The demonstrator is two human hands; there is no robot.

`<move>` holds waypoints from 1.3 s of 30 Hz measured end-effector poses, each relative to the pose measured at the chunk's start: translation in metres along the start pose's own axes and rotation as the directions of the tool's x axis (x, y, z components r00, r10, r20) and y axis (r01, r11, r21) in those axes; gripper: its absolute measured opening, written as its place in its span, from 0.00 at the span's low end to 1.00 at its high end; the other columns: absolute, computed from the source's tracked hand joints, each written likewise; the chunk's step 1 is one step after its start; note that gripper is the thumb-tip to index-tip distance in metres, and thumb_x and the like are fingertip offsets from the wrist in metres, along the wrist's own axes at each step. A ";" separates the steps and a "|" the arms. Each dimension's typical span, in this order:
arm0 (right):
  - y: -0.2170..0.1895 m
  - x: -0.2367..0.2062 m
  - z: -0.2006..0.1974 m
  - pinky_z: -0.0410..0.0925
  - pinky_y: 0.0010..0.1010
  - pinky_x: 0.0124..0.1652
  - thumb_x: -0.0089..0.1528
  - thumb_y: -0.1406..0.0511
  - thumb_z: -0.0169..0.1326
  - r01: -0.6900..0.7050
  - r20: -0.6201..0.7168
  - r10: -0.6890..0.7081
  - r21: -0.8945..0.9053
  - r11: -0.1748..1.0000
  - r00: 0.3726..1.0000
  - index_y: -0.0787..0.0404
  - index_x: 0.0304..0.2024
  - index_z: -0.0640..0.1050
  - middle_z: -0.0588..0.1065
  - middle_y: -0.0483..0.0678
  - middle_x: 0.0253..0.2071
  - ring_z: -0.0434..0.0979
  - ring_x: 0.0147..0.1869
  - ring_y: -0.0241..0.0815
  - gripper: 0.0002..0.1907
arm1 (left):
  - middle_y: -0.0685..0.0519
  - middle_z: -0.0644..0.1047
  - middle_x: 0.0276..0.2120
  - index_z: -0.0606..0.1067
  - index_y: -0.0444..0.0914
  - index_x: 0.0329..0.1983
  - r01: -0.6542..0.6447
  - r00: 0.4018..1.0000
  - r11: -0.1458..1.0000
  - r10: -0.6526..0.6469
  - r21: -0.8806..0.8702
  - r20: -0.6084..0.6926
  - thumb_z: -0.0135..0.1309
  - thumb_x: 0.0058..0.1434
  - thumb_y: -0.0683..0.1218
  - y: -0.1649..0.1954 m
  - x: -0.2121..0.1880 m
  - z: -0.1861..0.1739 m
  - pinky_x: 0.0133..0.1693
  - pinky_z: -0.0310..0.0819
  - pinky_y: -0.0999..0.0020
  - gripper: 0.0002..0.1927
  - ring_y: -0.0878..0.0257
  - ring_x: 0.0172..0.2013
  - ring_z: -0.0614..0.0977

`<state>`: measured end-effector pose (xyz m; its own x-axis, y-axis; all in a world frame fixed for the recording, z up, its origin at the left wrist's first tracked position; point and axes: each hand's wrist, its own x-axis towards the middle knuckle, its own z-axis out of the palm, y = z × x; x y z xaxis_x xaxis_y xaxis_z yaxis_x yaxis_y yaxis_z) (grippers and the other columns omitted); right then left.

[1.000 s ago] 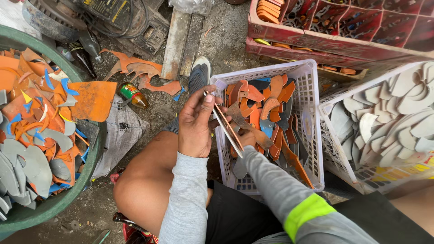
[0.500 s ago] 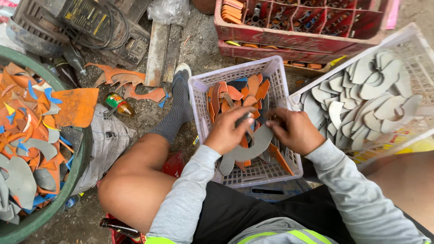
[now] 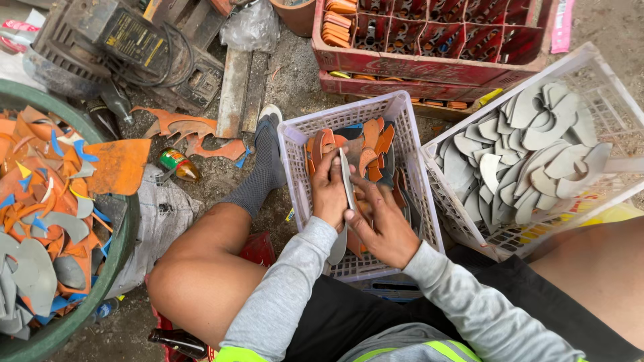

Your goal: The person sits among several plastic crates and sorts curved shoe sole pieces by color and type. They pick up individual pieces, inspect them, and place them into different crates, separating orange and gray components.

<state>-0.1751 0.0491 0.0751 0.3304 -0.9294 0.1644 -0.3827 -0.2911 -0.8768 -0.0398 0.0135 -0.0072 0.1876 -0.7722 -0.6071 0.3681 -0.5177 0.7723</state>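
Flat grey sole-shaped rubber piece (image 3: 347, 179), face-up half a second ago, now turned on edge, pinched by left hand (image 3: 330, 194) and right hand (image 3: 381, 224), both closed, over white plastic basket (image 3: 295, 161) of orange cut-outs; looks mid-inspection.

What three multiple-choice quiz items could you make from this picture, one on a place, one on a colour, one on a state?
1. Where do both hands work?
A. over the white basket between the knees
B. over the green tub
C. over the red crate

2. What colour are the pieces in the basket on the person's right?
A. orange
B. grey
C. blue

3. How is the grey sole piece held?
A. lying flat on the ground
B. on edge between both hands
C. hanging from the crate

Answers:
1 A: the left hand and right hand are over the white basket.
2 B: the right basket holds grey pieces.
3 B: the grey sole piece stands edgewise, gripped by both hands.
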 end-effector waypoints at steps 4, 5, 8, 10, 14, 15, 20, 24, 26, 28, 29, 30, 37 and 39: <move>-0.002 -0.005 0.011 0.72 0.47 0.46 0.70 0.68 0.42 -0.448 0.144 0.449 -0.039 0.893 0.882 0.67 0.62 0.67 0.79 0.66 0.42 0.82 0.46 0.62 0.18 | 0.51 0.81 0.45 0.76 0.39 0.57 -0.471 0.873 0.776 0.477 0.420 0.098 0.45 0.75 0.47 0.004 0.010 -0.007 0.46 0.77 0.65 0.14 0.58 0.43 0.83; -0.001 -0.006 0.011 0.73 0.48 0.43 0.71 0.66 0.42 -0.572 0.162 0.594 -0.165 0.804 0.788 0.65 0.59 0.68 0.81 0.65 0.38 0.83 0.43 0.63 0.16 | 0.50 0.81 0.44 0.76 0.39 0.56 -0.491 0.852 0.719 0.515 0.491 0.098 0.45 0.75 0.47 0.005 0.012 -0.009 0.45 0.77 0.65 0.14 0.58 0.42 0.84; 0.003 -0.008 0.009 0.77 0.40 0.42 0.70 0.69 0.40 -0.423 0.052 0.422 0.018 0.906 0.905 0.67 0.60 0.68 0.83 0.61 0.39 0.87 0.42 0.57 0.17 | 0.50 0.82 0.43 0.77 0.37 0.56 -0.591 0.772 0.607 0.617 0.532 0.154 0.44 0.76 0.47 0.010 0.020 -0.015 0.45 0.78 0.63 0.14 0.57 0.44 0.84; 0.007 -0.010 0.006 0.75 0.43 0.45 0.69 0.68 0.40 -0.415 0.106 0.416 -0.027 0.909 0.903 0.65 0.64 0.68 0.81 0.63 0.44 0.84 0.46 0.60 0.20 | 0.49 0.81 0.40 0.76 0.38 0.56 -0.488 0.868 0.804 0.486 0.339 0.097 0.42 0.76 0.48 0.011 0.022 -0.014 0.41 0.79 0.62 0.15 0.56 0.40 0.83; 0.015 -0.011 0.007 0.69 0.46 0.58 0.72 0.64 0.42 -0.131 0.132 0.124 0.047 0.990 0.983 0.68 0.71 0.62 0.72 0.70 0.61 0.75 0.64 0.65 0.26 | 0.49 0.76 0.34 0.72 0.41 0.55 -0.072 0.993 0.984 0.086 -0.164 0.076 0.37 0.74 0.54 0.010 0.016 -0.005 0.29 0.83 0.62 0.18 0.58 0.29 0.81; 0.017 -0.011 0.008 0.65 0.46 0.62 0.73 0.63 0.41 -0.152 0.155 0.148 0.014 0.988 0.977 0.66 0.73 0.61 0.71 0.68 0.64 0.72 0.67 0.65 0.27 | 0.49 0.76 0.35 0.72 0.41 0.54 -0.074 0.994 0.976 0.090 -0.203 0.066 0.36 0.74 0.55 0.009 0.012 -0.003 0.28 0.85 0.63 0.19 0.60 0.29 0.81; 0.022 -0.008 0.011 0.61 0.42 0.66 0.70 0.55 0.41 -0.383 0.244 0.339 0.163 0.909 0.909 0.56 0.74 0.58 0.62 0.62 0.73 0.60 0.77 0.58 0.31 | 0.51 0.76 0.40 0.72 0.40 0.52 -0.171 0.984 0.962 0.176 -0.213 0.000 0.42 0.73 0.55 0.011 0.006 0.003 0.31 0.85 0.63 0.17 0.62 0.33 0.83; 0.021 -0.007 0.011 0.54 0.45 0.70 0.73 0.58 0.41 -0.211 0.281 0.149 0.205 0.956 0.948 0.57 0.77 0.55 0.55 0.65 0.77 0.52 0.80 0.61 0.31 | 0.46 0.78 0.41 0.74 0.34 0.54 -0.276 0.961 0.944 0.272 -0.183 -0.044 0.48 0.75 0.51 0.017 0.006 -0.001 0.32 0.84 0.63 0.16 0.59 0.35 0.82; 0.019 -0.007 0.011 0.58 0.42 0.68 0.71 0.58 0.43 -0.275 0.328 0.218 0.139 0.951 0.919 0.54 0.76 0.56 0.58 0.62 0.75 0.57 0.78 0.59 0.31 | 0.46 0.79 0.44 0.75 0.33 0.55 -0.256 0.966 0.942 0.244 -0.218 -0.084 0.46 0.75 0.50 0.020 0.006 -0.002 0.34 0.85 0.63 0.17 0.59 0.37 0.84; 0.017 -0.007 0.013 0.63 0.40 0.67 0.70 0.58 0.42 -0.350 0.330 0.303 0.092 0.932 0.894 0.51 0.76 0.57 0.65 0.59 0.71 0.66 0.74 0.56 0.31 | 0.46 0.80 0.46 0.74 0.34 0.57 -0.185 0.983 0.941 0.175 -0.282 -0.062 0.44 0.75 0.50 0.024 0.006 -0.004 0.36 0.86 0.64 0.17 0.59 0.40 0.85; 0.017 -0.007 0.013 0.65 0.39 0.66 0.70 0.58 0.42 -0.386 0.326 0.345 0.067 0.920 0.880 0.50 0.76 0.58 0.68 0.57 0.69 0.70 0.72 0.54 0.31 | 0.45 0.80 0.46 0.73 0.36 0.58 -0.120 0.992 0.938 0.122 -0.326 -0.016 0.43 0.75 0.50 0.025 0.005 -0.004 0.38 0.87 0.65 0.17 0.59 0.41 0.85; 0.016 -0.007 0.014 0.63 0.40 0.67 0.71 0.59 0.42 -0.328 0.287 0.290 0.091 0.940 0.913 0.52 0.76 0.57 0.65 0.59 0.71 0.66 0.74 0.57 0.31 | 0.45 0.80 0.46 0.72 0.37 0.59 -0.050 0.997 0.929 0.067 -0.366 0.033 0.42 0.74 0.50 0.026 0.004 -0.004 0.39 0.87 0.65 0.17 0.59 0.42 0.86; 0.013 -0.008 0.014 0.55 0.48 0.69 0.69 0.66 0.49 -0.105 0.249 0.069 0.135 0.985 0.966 0.61 0.76 0.54 0.57 0.68 0.75 0.49 0.81 0.67 0.35 | 0.47 0.76 0.48 0.71 0.40 0.60 -0.090 0.996 0.967 0.094 -0.239 0.004 0.42 0.75 0.50 0.025 0.002 -0.003 0.35 0.83 0.58 0.16 0.58 0.41 0.80; 0.015 -0.007 0.012 0.58 0.46 0.69 0.67 0.66 0.51 -0.146 0.263 0.103 0.150 0.978 0.959 0.59 0.76 0.56 0.60 0.66 0.74 0.53 0.80 0.64 0.35 | 0.49 0.75 0.50 0.69 0.39 0.59 -0.062 0.998 0.963 0.062 -0.262 -0.007 0.40 0.76 0.51 0.025 0.005 -0.005 0.37 0.83 0.56 0.16 0.59 0.43 0.80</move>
<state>-0.1725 0.0544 0.0552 0.5042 -0.8621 -0.0513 -0.2931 -0.1150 -0.9491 -0.0255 -0.0014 0.0086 0.2167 -0.8004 -0.5589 0.5816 -0.3540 0.7324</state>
